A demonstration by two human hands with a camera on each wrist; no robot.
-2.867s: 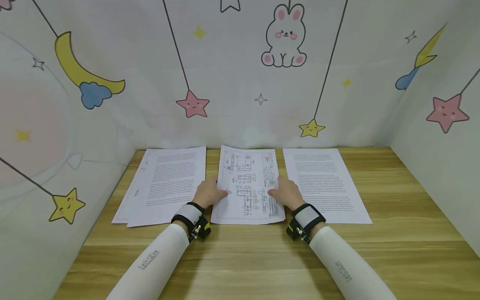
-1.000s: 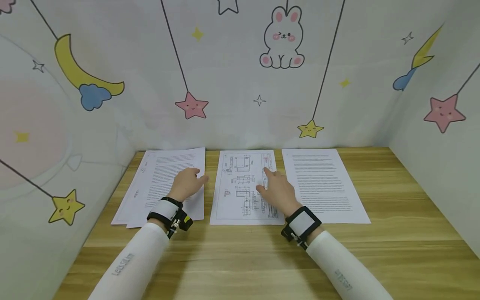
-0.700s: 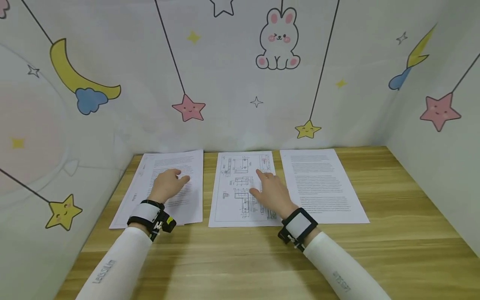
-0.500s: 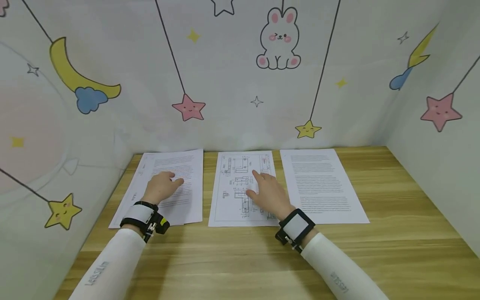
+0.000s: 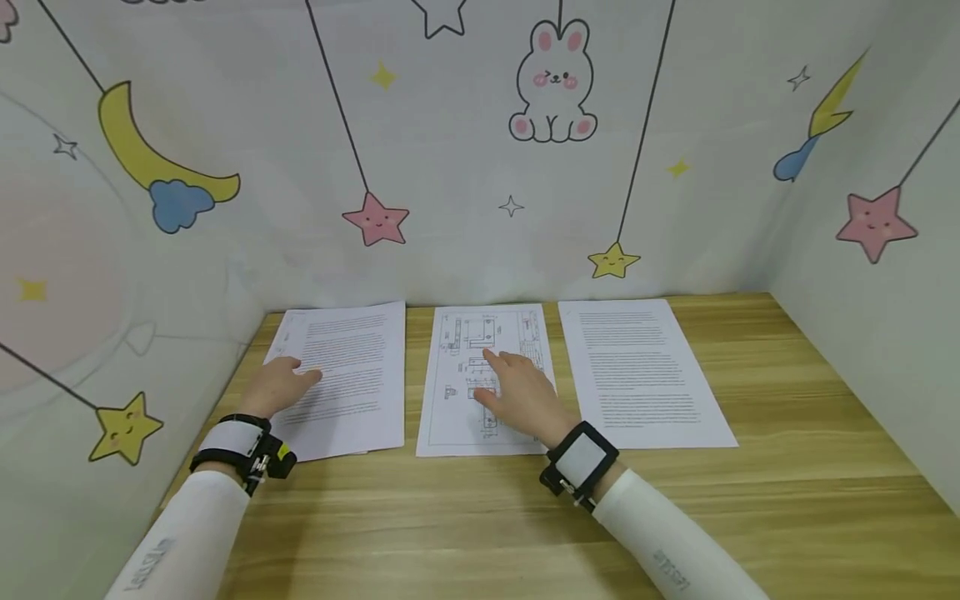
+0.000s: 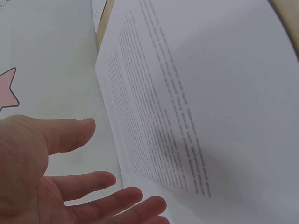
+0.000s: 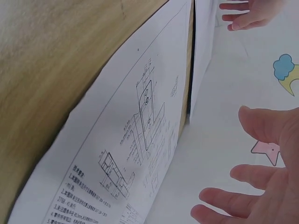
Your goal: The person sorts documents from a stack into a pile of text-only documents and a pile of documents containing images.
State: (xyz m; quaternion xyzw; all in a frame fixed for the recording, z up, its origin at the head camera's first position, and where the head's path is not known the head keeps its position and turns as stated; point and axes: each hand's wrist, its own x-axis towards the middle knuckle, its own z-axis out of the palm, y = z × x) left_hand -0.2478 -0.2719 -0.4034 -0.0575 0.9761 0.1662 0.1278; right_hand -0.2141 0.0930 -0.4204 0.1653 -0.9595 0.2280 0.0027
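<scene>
My left hand point(image 5: 279, 387) hovers over the left edge of the left paper stack point(image 5: 352, 375), fingers spread and holding nothing. In the left wrist view, the thumb and fingers of the left hand point(image 6: 79, 182) are apart, beside the printed text sheet point(image 6: 224, 93). Above the middle sheet with technical drawings point(image 5: 450, 425) is my right hand point(image 5: 525, 398), its fingers extended and empty. The right wrist view has the right hand point(image 7: 252, 172) off the drawing sheet point(image 7: 117, 116), thumb parted from the fingers.
A third sheet of printed text point(image 5: 637, 375) lies on the right. All the papers rest on a wooden table point(image 5: 420, 533), in a row near its back edge. A white curtain with cartoon prints point(image 5: 450, 150) encloses the back and sides.
Both hands had been at the sides of the middle sheet and have come off it. The left hand has moved left across the text stack; the right hand has shifted left over the drawings.
</scene>
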